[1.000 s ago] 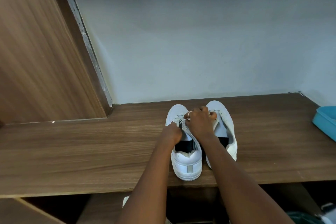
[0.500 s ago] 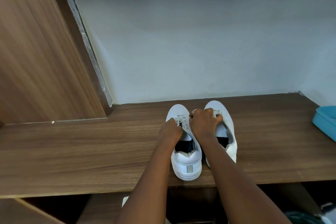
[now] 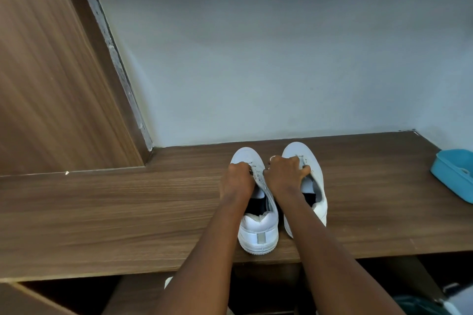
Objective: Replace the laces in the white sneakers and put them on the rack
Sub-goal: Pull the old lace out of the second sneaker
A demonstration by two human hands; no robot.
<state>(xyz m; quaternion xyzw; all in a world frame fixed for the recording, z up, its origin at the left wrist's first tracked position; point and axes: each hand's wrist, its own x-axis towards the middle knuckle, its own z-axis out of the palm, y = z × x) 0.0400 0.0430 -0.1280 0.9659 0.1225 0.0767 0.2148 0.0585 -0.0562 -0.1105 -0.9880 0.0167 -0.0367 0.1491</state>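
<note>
Since a second ago both hands went forward, toward the toes. The left hand left the collar of the left sneaker and is now at its lacing. The right hand crossed from the gap between the shoes onto the right sneaker. The sneakers themselves kept their place.

From the left, a brown side panel stands against the pale wall, and the wooden shelf runs across the whole view. Both white sneakers stand on it side by side, a little right of the middle, with toes toward the wall and heels near the front edge. The left hand grips the left sneaker, its fingers curled down on the laces (whether it pinches a lace or only the upper, I cannot tell). The right hand, with a ring on one finger, grasps the front part of the right sneaker, its fingers bent over the lacing and its thumb at the outer side. At the far right a blue tray lies on the shelf, well apart from the shoes.
</note>
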